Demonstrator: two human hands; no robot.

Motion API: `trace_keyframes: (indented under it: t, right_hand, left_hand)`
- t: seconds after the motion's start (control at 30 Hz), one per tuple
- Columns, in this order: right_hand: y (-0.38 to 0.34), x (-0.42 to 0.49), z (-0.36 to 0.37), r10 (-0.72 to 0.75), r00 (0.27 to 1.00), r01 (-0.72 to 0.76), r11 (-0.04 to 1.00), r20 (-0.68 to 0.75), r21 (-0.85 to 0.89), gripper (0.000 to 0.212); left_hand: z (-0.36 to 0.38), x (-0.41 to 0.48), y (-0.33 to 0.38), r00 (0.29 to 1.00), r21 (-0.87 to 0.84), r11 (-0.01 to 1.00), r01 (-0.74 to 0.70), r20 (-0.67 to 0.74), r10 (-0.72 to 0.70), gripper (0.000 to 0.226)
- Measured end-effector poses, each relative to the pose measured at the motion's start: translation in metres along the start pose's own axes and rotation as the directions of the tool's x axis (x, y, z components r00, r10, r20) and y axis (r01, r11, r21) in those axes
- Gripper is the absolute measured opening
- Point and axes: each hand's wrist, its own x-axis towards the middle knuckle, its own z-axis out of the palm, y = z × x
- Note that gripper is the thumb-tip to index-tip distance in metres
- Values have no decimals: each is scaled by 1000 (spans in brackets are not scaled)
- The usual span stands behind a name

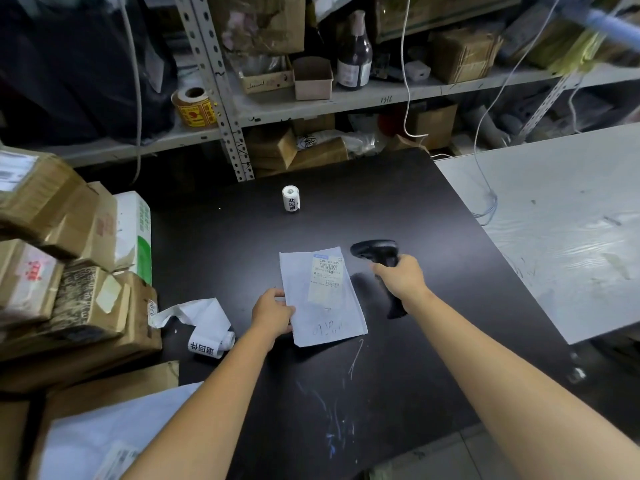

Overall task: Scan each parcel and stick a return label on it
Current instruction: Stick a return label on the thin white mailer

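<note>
Table (398, 358) is carrying the white parcel (325, 306) near its middle, left hand (273, 315) pinching the parcel's left edge. Right hand (401, 277) is gripping the scanner (375, 249) just beside it; I'd be angling the head squarely at the barcode label (327, 273), keeping the parcel flat.

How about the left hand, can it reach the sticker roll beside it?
Probably yes: the sticker roll lies close to the left hand with only bare table between, though that hand holds the parcel.
</note>
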Motion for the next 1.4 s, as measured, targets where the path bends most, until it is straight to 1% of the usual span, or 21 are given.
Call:
trace_keyframes:
  t: [0.07,0.17,0.23,0.33,0.4,0.47,0.57,0.63,0.7,0.77,0.8,0.87,0.93,1.0,1.07,1.2,1.3,1.4]
  right_hand:
    - [19,3,-9,13,1000,-13,1000,-12,1,14]
    - [43,7,-19,60,997,-63,996,42,67,15]
    - [54,8,-23,85,994,-90,993,65,81,14]
    - [64,10,-23,100,991,-107,992,89,72,20]
    - [66,11,-25,115,991,-114,993,73,-22,29]
    - [65,14,-30,115,993,-108,977,30,-182,38]
    - [56,16,-36,100,995,-102,923,-24,-370,41]
    - [47,14,-35,80,994,-103,873,-69,-477,41]
    - [36,8,-31,23,991,-91,830,-129,-551,49]
    - [20,-1,-22,-123,982,16,813,-145,-582,52]
    - [11,-5,-16,-204,971,93,808,-128,-581,50]
    - [-10,-12,2,-320,947,238,773,-37,-588,43]
    - [-28,-21,28,-359,929,345,744,93,-573,38]
    - [-41,-37,62,-337,912,409,759,233,-507,37]
    - [-47,-55,99,-292,888,438,771,355,-463,37]
    - [-43,-86,170,-207,818,492,735,537,-466,32]
    - [-34,-100,211,-140,783,503,716,606,-484,29]
    - [-31,-106,237,-108,791,465,745,602,-478,31]
  left_hand:
    - [-3,-1,-4,1000,1,1000,4,-1,-4,26]
    - [-5,-3,-10,1000,1,1000,16,-10,-16,25]
    - [-6,-6,-13,1000,16,1000,18,-3,-18,25]
    - [-5,-7,-18,1000,27,999,20,2,-20,27]
    - [-4,-8,-21,1000,27,999,22,-3,-22,27]
    - [-2,-9,-25,1000,24,999,26,-15,-25,27]
    - [-2,-12,-30,998,42,998,38,-44,-37,24]
    - [-5,-13,-30,998,118,993,18,-59,-12,20]
    - [-14,-14,-27,996,189,982,-18,-77,33,17]
    - [-28,-17,-23,993,203,978,-45,-98,66,17]
    - [-38,-19,-21,991,202,978,-55,-112,79,17]
    - [-60,-21,-19,981,238,967,-95,-141,131,16]
    - [-84,-24,-22,967,266,956,-124,-184,176,17]
    - [-110,-29,-31,950,271,954,-127,-245,196,20]
    - [-134,-34,-46,934,306,947,-101,-299,196,20]
    - [-169,-36,-81,933,334,941,-55,-319,168,15]
    - [-180,-29,-101,951,363,931,-36,-273,144,22]
    - [-179,-20,-108,964,346,935,-73,-214,155,28]
